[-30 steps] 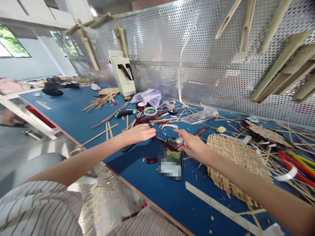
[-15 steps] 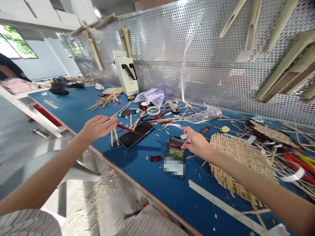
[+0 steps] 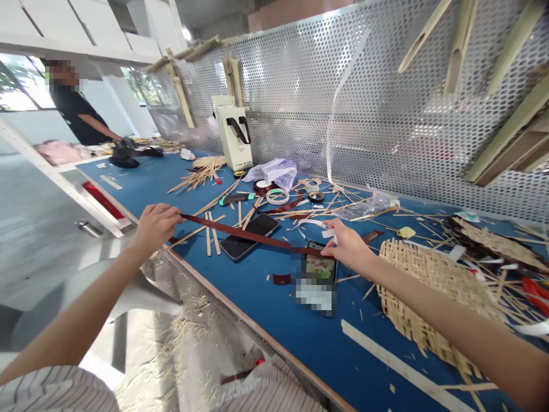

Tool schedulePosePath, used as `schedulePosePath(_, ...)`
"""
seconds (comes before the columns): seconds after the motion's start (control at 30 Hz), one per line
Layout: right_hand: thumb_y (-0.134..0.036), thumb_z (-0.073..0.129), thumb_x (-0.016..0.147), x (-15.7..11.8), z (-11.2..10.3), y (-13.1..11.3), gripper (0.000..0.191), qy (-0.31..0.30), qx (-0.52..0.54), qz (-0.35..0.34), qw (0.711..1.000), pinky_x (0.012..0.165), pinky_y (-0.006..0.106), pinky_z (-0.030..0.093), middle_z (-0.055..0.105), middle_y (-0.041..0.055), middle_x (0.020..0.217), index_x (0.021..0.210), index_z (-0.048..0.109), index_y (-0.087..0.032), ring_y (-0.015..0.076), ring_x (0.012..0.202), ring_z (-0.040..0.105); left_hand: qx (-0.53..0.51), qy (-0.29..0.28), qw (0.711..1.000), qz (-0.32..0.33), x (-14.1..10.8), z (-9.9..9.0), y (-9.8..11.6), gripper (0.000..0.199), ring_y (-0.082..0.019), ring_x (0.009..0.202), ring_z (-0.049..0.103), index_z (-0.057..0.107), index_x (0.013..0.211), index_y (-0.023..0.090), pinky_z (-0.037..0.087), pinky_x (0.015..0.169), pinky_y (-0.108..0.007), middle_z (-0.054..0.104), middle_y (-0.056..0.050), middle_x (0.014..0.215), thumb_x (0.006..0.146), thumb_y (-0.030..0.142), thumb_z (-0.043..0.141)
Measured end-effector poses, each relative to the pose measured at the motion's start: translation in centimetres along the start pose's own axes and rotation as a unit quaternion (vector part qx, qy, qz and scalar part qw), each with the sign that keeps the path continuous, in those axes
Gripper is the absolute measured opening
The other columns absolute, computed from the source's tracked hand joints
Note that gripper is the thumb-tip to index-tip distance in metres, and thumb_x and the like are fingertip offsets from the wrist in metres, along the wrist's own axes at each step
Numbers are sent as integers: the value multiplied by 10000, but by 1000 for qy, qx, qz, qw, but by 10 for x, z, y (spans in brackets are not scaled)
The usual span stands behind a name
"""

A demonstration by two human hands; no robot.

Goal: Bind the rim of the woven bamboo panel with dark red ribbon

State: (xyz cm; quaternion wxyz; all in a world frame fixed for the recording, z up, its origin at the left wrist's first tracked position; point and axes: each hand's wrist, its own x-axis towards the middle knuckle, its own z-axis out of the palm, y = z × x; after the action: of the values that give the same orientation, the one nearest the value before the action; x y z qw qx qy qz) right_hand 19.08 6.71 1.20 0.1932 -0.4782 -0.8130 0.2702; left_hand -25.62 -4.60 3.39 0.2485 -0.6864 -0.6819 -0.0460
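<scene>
A dark brown ribbon stretches nearly straight between my two hands above the blue table. My left hand pinches one end near the table's front edge. The fingers of my right hand close on the other end, and a curled white strip shows at the same fingers. Under the ribbon lies a black phone. A second phone with a lit, partly blurred screen is just below my right fingertips. A short brown ribbon piece lies to its left.
A woven bamboo mat lies under my right forearm. Behind are tape rolls, a green-and-black cutter, bamboo strips and a paper bag. A perforated metal panel backs the table. A person stands far left.
My left hand has moved left, away from my right hand, and the ribbon now spans further between them. The view has turned left, bringing more of the standing person in.
</scene>
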Motion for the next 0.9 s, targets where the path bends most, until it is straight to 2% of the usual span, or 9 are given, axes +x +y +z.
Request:
schedulePosePath(0.1,-21,702,653,-1,1,2,531,4,11,-13,1000,661,275,482,515,124,1208,1028,360,-178,143,685,626,-13,-17,1000,-15,3,-6,-3,212,-190,1011,428,639,777,152,248,918,-341,660,-10,1006,776,90,436)
schedulePosePath(0.27,-66,736,639,-3,-3,4,552,23,27,-9,999,623,288,489,488,131,1236,1035,369,-181,164,708,626,-76,-59,995,-8,5,-12,-3,223,-183,985,469,667,666,170,289,856,-301,677,29,1002,693,52,480)
schedulePosePath(0.4,-182,661,751,-13,-22,-6,373,64,50,-12,997,673,309,497,447,112,1295,995,381,-199,169,765,629,-124,-25,991,-44,13,-19,7,201,-210,975,486,627,597,166,335,863,-360,678,49,986,687,55,485)
schedulePosePath(0.5,-308,616,791,-34,-36,-24,282,44,199,-12,979,669,325,509,434,113,1323,879,371,-202,190,789,636,-174,11,984,-33,22,-36,48,205,-187,965,532,638,740,178,383,899,-371,659,16,1035,768,80,459)
schedulePosePath(0.57,-302,663,751,-55,-38,-40,314,-39,360,8,932,790,351,492,542,120,1199,858,388,-194,225,893,627,-232,14,973,7,24,-56,95,184,-159,1001,554,625,932,219,433,873,-309,636,12,1098,855,189,461)
schedulePosePath(0.63,-286,697,731,-81,-31,-54,348,-130,455,10,881,819,360,472,638,86,972,881,397,-192,219,873,632,-375,-9,925,61,20,-78,147,209,-164,1019,566,587,1063,228,453,867,-309,625,-23,1107,887,274,485)
schedulePosePath(0.73,-296,694,755,-116,-18,-67,376,-228,541,11,810,690,310,472,643,31,829,857,346,-197,164,638,642,-496,-70,849,169,10,-106,209,282,-161,1016,574,561,1108,201,460,872,-293,620,-53,1105,857,327,564)
schedulePosePath(0.8,-305,668,793,-134,-13,-69,347,-254,548,26,796,649,259,445,626,13,796,866,347,-197,150,639,639,-534,-128,809,211,4,-115,230,244,-133,825,612,605,996,169,486,726,-239,659,-35,925,823,341,612)
schedulePosePath(0.9,-341,695,769,-149,-14,-66,381,-269,560,73,780,563,208,404,560,-36,700,869,351,-212,145,624,627,-542,-173,785,246,1,-118,241,142,-100,644,595,646,836,142,457,576,-200,655,-9,734,844,273,591)
